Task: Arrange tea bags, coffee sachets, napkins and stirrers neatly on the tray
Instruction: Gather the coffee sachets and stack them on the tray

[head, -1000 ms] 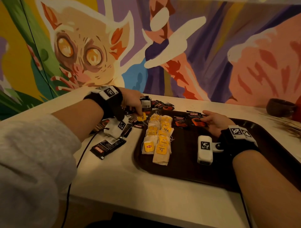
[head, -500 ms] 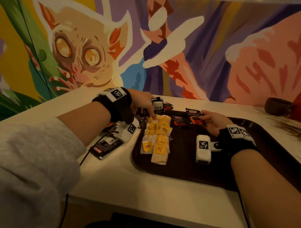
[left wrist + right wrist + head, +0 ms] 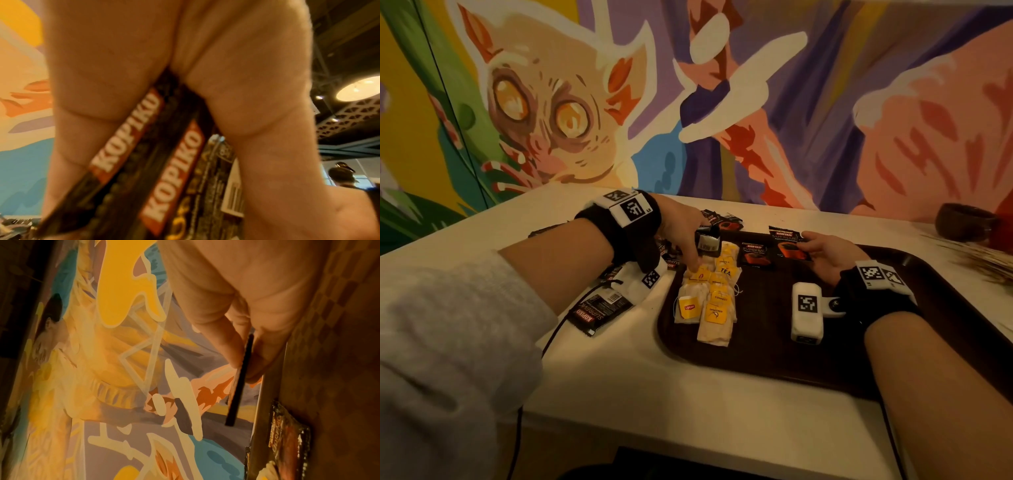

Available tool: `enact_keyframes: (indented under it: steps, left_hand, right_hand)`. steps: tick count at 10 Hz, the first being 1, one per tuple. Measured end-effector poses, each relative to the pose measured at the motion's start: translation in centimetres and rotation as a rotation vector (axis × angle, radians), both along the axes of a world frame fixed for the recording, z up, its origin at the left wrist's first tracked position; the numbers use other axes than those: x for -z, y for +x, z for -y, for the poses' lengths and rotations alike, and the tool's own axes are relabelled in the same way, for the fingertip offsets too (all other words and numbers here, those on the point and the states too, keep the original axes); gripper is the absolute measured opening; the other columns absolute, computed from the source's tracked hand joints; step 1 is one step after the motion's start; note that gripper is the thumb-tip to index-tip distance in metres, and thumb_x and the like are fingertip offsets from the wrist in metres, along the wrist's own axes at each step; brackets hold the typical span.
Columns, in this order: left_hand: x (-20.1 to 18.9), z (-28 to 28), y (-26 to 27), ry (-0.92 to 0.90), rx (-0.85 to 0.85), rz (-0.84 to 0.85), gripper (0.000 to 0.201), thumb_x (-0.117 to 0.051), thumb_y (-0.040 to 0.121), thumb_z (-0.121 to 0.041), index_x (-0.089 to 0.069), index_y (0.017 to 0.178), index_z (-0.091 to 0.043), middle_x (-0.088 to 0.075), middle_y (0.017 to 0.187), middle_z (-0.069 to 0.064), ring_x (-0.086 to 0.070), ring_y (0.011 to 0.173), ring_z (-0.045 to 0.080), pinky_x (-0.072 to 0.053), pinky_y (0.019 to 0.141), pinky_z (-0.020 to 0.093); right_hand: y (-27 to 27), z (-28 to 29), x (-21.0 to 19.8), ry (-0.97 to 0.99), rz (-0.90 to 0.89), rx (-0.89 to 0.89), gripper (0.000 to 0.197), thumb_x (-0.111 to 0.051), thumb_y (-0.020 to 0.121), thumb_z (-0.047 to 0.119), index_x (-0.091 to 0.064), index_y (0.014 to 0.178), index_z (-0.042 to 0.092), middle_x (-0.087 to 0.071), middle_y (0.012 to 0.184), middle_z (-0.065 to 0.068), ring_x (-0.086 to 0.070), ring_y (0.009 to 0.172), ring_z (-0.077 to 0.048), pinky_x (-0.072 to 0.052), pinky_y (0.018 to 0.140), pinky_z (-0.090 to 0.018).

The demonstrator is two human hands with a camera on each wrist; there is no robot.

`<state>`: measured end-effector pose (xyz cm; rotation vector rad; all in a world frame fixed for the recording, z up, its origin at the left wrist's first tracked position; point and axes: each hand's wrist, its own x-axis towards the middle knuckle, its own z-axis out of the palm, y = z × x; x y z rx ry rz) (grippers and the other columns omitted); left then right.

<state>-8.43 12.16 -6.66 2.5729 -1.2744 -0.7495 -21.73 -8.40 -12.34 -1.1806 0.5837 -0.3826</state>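
Note:
My left hand (image 3: 690, 240) grips several black Kopiko coffee sachets (image 3: 708, 240) over the tray's far left corner. One of its fingertips touches the top of the row of yellow-tagged tea bags (image 3: 710, 294) lying on the dark brown tray (image 3: 774, 356). In the left wrist view the sachets (image 3: 156, 162) sit between thumb and fingers (image 3: 98, 81). My right hand (image 3: 806, 245) pinches one coffee sachet (image 3: 787, 243) at the tray's far edge; that sachet (image 3: 239, 379) is edge-on in the right wrist view. Another sachet (image 3: 755, 255) lies flat on the tray beside it.
Loose sachets (image 3: 599, 310) lie on the white table (image 3: 640, 387) left of the tray, and more sachets (image 3: 726, 222) lie behind it. A dark bowl (image 3: 964, 222) and a bundle of thin pale sticks (image 3: 983, 257) are at the far right. A painted wall stands close behind.
My left hand has moved right from the sachet pile on the table to the tea bags on the tray, carrying the sachets. The right hand has lifted its sachet slightly.

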Motion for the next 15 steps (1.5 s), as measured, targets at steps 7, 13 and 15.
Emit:
enact_keyframes:
  steps: [7, 13, 15]
  left_hand:
    - [0.2, 0.5, -0.6, -0.09, 0.048, 0.122, 0.036, -0.074, 0.08, -0.015, -0.057, 0.112, -0.016, -0.065, 0.101, 0.004, -0.061, 0.087, 0.016, -0.052, 0.072, 0.023]
    - [0.1, -2.4, 1.4, -0.548, -0.436, -0.073, 0.037, -0.07, 0.078, -0.001, -0.056, 0.113, 0.0, -0.063, 0.095, 0.02, -0.062, 0.077, 0.027, -0.055, 0.079, 0.044]
    - [0.1, -2.8, 1.5, -0.588, -0.461, -0.137, 0.038, -0.068, 0.077, 0.003, -0.054, 0.113, 0.001, -0.062, 0.088, 0.02, -0.062, 0.074, 0.028, -0.055, 0.081, 0.047]
  right_hand:
    - [0.3, 0.9, 0.8, -0.248, -0.231, 0.065, 0.046, -0.053, 0.089, -0.002, -0.047, 0.134, 0.003, -0.048, 0.137, -0.019, -0.047, 0.126, -0.037, -0.044, 0.101, -0.042]
    - [4.5, -9.8, -5.4, -1.472, -0.62, -0.826, 0.033, -0.061, 0.09, 0.021, -0.061, 0.123, 0.023, -0.051, 0.095, 0.012, -0.046, 0.093, -0.005, -0.035, 0.083, -0.019]
    - [6.0, -10.5, -4.6, -1.514, -0.687, -0.876, 0.039, -0.063, 0.087, 0.019, -0.057, 0.126, 0.022, -0.047, 0.101, 0.01, -0.043, 0.099, -0.008, -0.035, 0.082, -0.022]
